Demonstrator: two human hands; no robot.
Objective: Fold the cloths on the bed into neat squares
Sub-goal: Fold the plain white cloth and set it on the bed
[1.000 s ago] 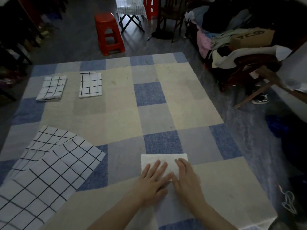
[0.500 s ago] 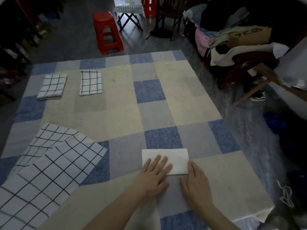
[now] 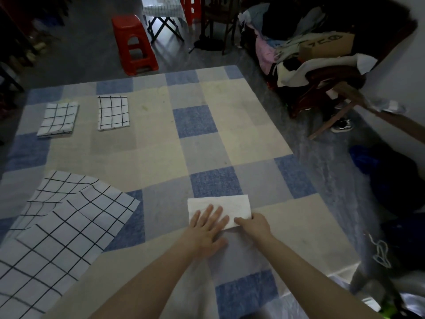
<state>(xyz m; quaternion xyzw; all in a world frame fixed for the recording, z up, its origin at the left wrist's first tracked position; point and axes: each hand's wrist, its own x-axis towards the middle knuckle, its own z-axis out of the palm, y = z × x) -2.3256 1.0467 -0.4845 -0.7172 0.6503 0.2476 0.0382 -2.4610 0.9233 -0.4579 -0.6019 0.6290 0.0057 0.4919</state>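
Note:
A small plain white cloth (image 3: 226,204), folded into a rectangle, lies on the checked bed cover (image 3: 230,125) near me. My left hand (image 3: 208,226) rests flat on its left part with fingers spread. My right hand (image 3: 251,225) pinches the cloth's near right edge with curled fingers. Two folded white cloths with black grid lines lie at the far left, one (image 3: 58,119) beside the other (image 3: 112,112). A large unfolded grid cloth (image 3: 57,229) is spread at the near left.
A red plastic stool (image 3: 134,43) stands on the floor beyond the bed. A chair piled with clothes and a cardboard box (image 3: 322,44) is at the far right. The bed's right edge drops to the grey floor (image 3: 333,180).
The white cloth has gone from a longer strip under both palms to a shorter rectangle. My right hand has moved from flat on the cover to gripping the cloth's near right edge.

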